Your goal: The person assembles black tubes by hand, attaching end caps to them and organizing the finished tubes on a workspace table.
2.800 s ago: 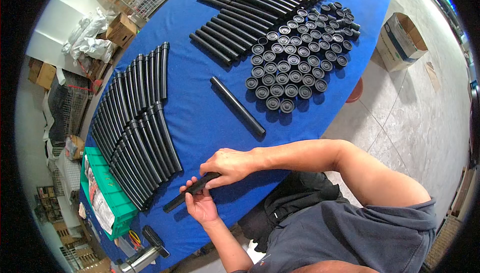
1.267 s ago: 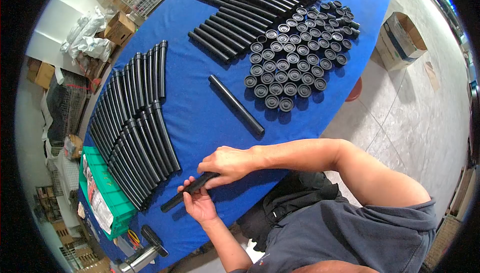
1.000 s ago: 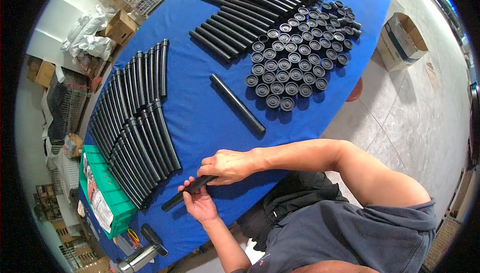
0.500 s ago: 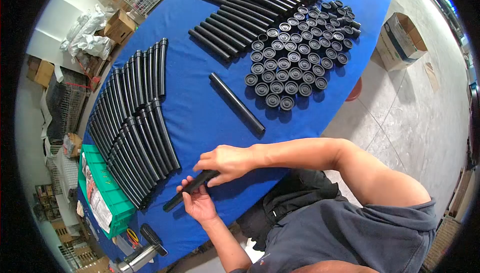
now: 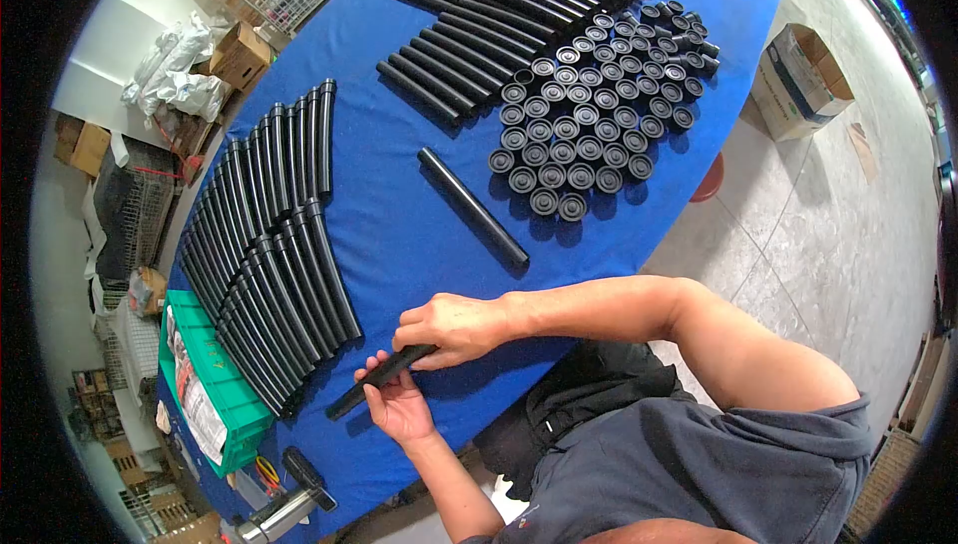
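Observation:
A short black tube [image 5: 349,403] slants over the front of the blue cloth. My left hand [image 5: 404,412] holds it from below, palm up, with the thumb and fingers around its middle. My right hand [image 5: 454,328] is closed over the tube's upper right end, so that end is hidden. Just beyond my hands, one loose black tube [image 5: 474,207] lies by itself on the cloth. To the left, rows of black tubes with collared ends [image 5: 294,279] lie side by side.
Round black caps [image 5: 566,152] stand grouped at the right, beside more black tubes [image 5: 469,55] at the back. A green crate [image 5: 244,404], scissors [image 5: 265,471] and a black-headed mallet [image 5: 304,479] are at the near left. A cardboard box [image 5: 798,85] stands on the floor.
The fingers of my right hand have drawn in and closed around the tube's end. My left hand and the tube have hardly moved.

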The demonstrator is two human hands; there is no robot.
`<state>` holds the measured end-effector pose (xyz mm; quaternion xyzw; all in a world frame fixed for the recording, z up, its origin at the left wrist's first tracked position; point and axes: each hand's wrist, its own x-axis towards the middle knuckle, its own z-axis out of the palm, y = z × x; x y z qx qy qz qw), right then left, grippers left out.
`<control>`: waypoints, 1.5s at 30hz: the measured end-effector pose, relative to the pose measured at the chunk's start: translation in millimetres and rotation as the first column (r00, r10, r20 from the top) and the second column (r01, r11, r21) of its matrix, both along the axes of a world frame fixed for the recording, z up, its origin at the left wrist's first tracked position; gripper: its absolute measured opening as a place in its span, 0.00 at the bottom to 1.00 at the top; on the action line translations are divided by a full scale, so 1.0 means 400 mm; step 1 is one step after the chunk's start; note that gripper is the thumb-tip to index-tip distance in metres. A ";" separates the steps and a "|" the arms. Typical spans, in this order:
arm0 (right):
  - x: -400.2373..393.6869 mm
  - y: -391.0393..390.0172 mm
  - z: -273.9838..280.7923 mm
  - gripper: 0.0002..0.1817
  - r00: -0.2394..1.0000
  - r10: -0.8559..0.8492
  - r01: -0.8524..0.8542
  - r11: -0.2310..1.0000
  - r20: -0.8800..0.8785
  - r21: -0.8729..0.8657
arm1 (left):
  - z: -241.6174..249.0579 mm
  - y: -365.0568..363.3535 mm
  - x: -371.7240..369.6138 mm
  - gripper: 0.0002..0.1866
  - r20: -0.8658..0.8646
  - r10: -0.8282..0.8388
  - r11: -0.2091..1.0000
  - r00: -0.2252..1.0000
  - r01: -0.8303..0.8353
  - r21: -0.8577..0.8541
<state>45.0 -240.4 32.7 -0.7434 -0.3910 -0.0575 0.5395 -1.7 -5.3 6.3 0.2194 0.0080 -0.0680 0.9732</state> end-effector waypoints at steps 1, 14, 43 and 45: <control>-0.001 0.002 -0.003 0.19 0.999 0.023 -0.021 0.999 -0.043 0.043 | 0.002 0.000 -0.001 0.13 0.014 -0.015 1.000 1.000 0.015 0.014; 0.001 -0.009 0.002 0.22 0.997 0.019 -0.023 0.998 -0.069 -0.060 | -0.004 0.005 0.005 0.14 0.026 -0.035 0.999 0.999 0.034 0.028; -0.003 -0.019 0.018 0.21 0.999 -0.027 0.024 0.997 -0.035 -0.077 | -0.006 0.007 0.007 0.15 0.035 -0.049 0.999 0.998 0.048 0.017; -0.003 -0.017 0.019 0.22 0.997 -0.053 0.059 0.992 0.058 -0.112 | -0.005 0.007 0.006 0.15 0.024 -0.033 0.999 0.999 0.033 0.018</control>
